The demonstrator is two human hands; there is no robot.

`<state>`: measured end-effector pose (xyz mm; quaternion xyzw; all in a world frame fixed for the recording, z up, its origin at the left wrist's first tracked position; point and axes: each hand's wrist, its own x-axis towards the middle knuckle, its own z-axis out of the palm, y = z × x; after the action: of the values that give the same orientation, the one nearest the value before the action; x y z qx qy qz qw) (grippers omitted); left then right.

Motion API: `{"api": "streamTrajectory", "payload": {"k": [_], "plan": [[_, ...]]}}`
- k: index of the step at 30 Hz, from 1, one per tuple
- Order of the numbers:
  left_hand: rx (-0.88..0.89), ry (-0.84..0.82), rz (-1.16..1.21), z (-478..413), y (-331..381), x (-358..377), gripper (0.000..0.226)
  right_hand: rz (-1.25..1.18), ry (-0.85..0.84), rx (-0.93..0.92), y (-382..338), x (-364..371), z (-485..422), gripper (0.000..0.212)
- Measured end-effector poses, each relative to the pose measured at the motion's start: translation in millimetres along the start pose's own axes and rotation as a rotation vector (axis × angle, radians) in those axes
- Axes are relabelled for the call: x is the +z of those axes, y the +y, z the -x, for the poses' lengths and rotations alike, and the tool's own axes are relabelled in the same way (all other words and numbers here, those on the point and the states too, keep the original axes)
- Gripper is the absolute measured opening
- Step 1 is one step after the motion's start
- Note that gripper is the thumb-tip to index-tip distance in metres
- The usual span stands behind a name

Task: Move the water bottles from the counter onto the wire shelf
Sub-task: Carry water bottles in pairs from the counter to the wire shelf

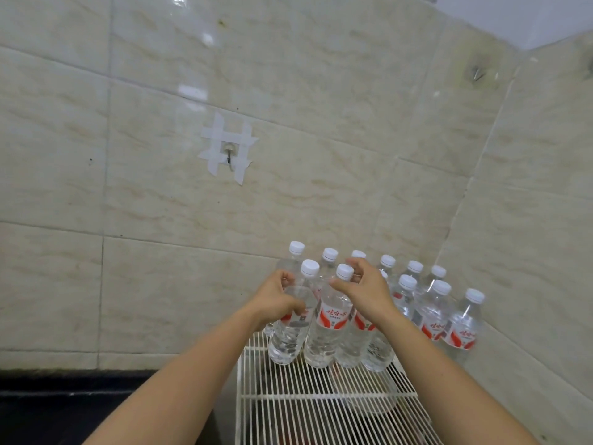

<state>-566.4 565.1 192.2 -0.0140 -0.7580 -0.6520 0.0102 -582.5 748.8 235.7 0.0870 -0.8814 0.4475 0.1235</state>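
Bottles [462, 322] everywhere on this white wire shelf [321, 406], packed toward its far end against the tiled wall [160, 203]. Counting white caps I get about eleven, maybe twelve, since a hand hides part of the middle row, so don't hold me to it. All are clear plastic, round, filled with water, with red and white labels and ribbed white screw caps.

Both hands are busy at the near-left corner of the cluster. Left hand [276, 300] is wrapped around the shoulder of the leftmost near bottle [288, 335], fingers closed on it, and that bottle leans a bit to the left. Right hand [365, 290] is pinching the neck of the next bottle [327, 329] just under its cap, thumb on the near side, other fingers curled over the far side. That one stands just beside the left one, nearly touching. Bottles behind and to the right crowd in tight, so there's not much room around either hand.

Shelf is thin parallel white wires with a few crossbars, and you can see dark stuff below through the gaps, too blurry to tell. Left of it runs a black counter edge [64, 390]. Wall is glossy beige marbled tile, with a small metal hook [228, 155] stuck up under crossed strips of pale tape [244, 139].
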Motion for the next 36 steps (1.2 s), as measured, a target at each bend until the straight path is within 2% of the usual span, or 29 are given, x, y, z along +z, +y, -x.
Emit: {"api": "streamTrajectory", "payload": {"k": [2,7,11,16,19,23,27,32,36], "plan": [[-0.015,-0.004,0.003,-2,0,3,0.053,0.069,0.041,-0.024,-2,-3,-3,0.054],[-0.031,0.039,0.024,-8,0,7,0.056,0.155,0.029,-0.057,-7,-3,-10,0.029],[-0.047,0.065,0.033,-6,-1,6,0.060,0.155,0.017,-0.057,-10,-5,-13,0.022],[-0.028,0.075,0.028,1,-1,7,0.064,0.143,-0.038,-0.060,-11,-3,-12,0.031],[0.003,0.135,0.003,3,-5,9,0.067,0.164,-0.022,-0.059,-14,2,-11,0.036],[0.036,0.206,-0.060,8,-8,11,0.057,0.242,0.013,-0.065,-15,7,-3,0.044],[0.072,0.229,-0.179,24,-14,7,0.056,0.322,0.105,-0.142,-21,10,11,0.043],[0.060,0.337,-0.346,62,-36,-34,0.056,0.275,0.238,-0.343,-55,42,30,0.026],[-0.009,0.407,-0.426,114,-65,-97,0.049,0.160,0.177,-0.419,-84,96,62,0.021]]}}
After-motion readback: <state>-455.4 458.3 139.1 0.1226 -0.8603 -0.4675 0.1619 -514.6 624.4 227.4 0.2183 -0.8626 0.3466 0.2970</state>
